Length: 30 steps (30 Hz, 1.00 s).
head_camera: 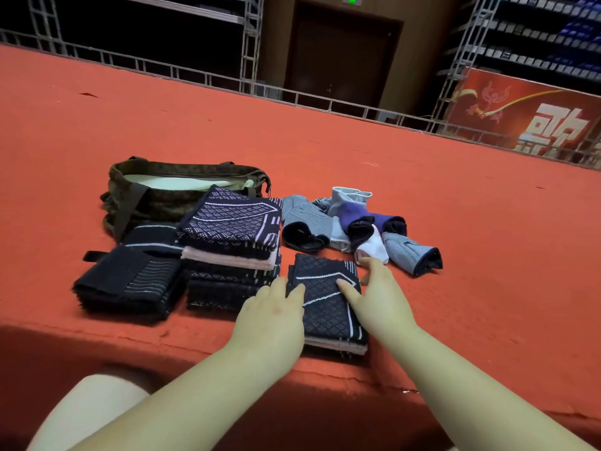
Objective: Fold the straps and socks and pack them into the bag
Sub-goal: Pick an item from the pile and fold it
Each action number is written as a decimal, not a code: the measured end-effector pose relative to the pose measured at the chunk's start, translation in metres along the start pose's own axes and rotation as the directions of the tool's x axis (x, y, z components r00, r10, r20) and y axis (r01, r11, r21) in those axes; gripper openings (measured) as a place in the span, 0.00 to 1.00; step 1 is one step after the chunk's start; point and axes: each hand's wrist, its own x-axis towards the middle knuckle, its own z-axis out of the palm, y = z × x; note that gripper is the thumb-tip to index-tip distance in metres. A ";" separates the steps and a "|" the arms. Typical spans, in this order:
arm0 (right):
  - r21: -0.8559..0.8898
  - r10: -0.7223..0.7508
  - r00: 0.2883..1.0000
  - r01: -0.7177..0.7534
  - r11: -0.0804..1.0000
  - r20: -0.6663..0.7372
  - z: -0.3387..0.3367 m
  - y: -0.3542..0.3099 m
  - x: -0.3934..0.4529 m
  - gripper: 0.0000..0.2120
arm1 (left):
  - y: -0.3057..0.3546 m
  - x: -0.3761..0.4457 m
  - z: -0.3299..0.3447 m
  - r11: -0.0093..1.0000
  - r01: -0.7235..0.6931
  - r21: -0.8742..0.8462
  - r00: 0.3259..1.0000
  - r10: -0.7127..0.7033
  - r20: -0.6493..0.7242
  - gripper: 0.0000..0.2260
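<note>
Head view: both hands on a folded strap (327, 301) lying at the near edge of the red-carpeted platform (455, 222). Left hand (276, 307) lies flat, fingers straight, tips on the strap's left edge; right hand (374, 294) flat too, index pressing the top, other fingers spread past the right edge. Neither grip is closed on anything, just pressing. Reads as the end of a fold: flattening and squaring the piece. Left of it, a stack of folded straps (231, 252), patterned dark with one white layer; further left, a second stack of black ribbed straps (130, 284). The camouflage bag (182, 190) sits behind the stacks, mouth open, pale lining showing; the taller stack's top overlaps its front edge in view, can't tell whether it touches. Loose socks (357, 222) in a heap far right of the hands: grey, purple, white, still unfolded. Judgement: straps mostly done, socks untouched, nothing visibly packed. Next move likely lifts this strap onto the nearer stack; needs a pinch under both edges so the layers don't slide apart.
</note>
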 end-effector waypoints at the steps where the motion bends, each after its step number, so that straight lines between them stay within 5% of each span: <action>1: -0.043 -0.073 0.997 0.072 0.997 -0.038 -0.001 0.001 -0.002 0.26 | 0.001 0.000 0.000 0.999 -0.030 0.014 0.998 0.031 -0.055 0.22; 4: -0.149 -0.307 0.951 0.300 0.942 -0.026 -0.009 -0.001 -0.004 0.26 | 0.011 0.009 -0.003 0.976 -0.216 -0.033 0.937 0.197 -0.287 0.23; 8: -0.202 -0.297 0.920 0.352 0.914 0.257 -0.009 0.001 -0.003 0.27 | 0.021 0.039 -0.008 0.986 -0.147 -0.076 0.988 0.151 0.038 0.24; 12: -0.234 -0.159 0.882 0.285 0.930 0.443 -0.001 0.012 -0.015 0.27 | 0.011 0.053 0.019 0.989 -0.125 -0.072 0.967 0.138 0.216 0.25; 24: -0.286 -0.065 0.873 0.228 0.931 0.484 0.002 0.011 -0.019 0.27 | 0.012 0.049 0.024 0.991 -0.129 0.030 0.954 0.116 0.276 0.26; 30: -0.384 -0.061 0.845 0.304 0.872 0.531 -0.014 0.004 -0.017 0.28 | 0.020 0.045 0.007 0.916 -0.263 0.303 0.937 0.168 0.305 0.24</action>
